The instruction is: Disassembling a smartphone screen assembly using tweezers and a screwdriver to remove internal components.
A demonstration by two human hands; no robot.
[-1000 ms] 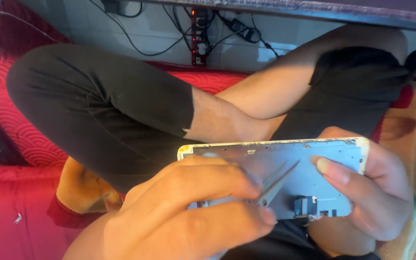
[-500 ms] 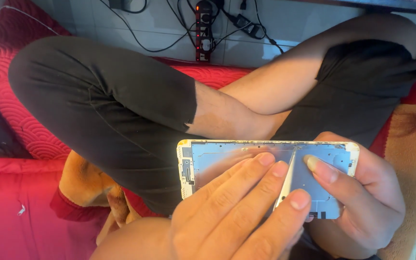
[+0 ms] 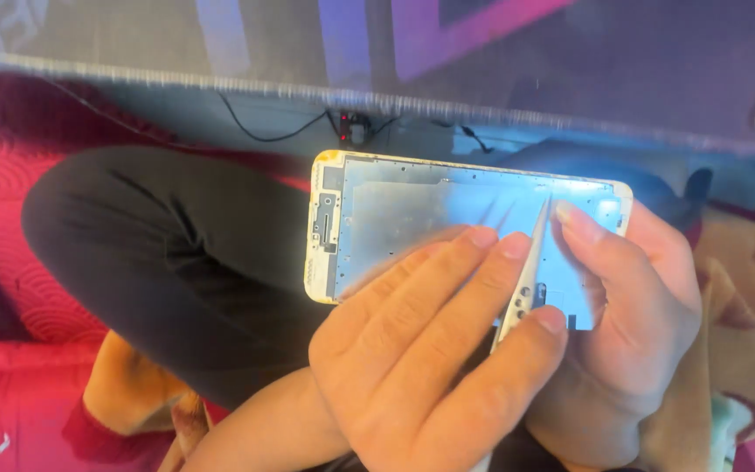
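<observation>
Seemingly tweezers (image 3: 528,280) over phone frame (image 3: 412,218)

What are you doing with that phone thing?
A person sitting cross-legged is working on an opened phone frame, a flat metal panel with a pale, yellowish rim. The right hand holds it from the far end, thumb on top. The left hand holds slim metal tweezers, whose tips point at the panel's upper right part. The frame is held above the lap, over dark trousers and a red patterned mat.
</observation>
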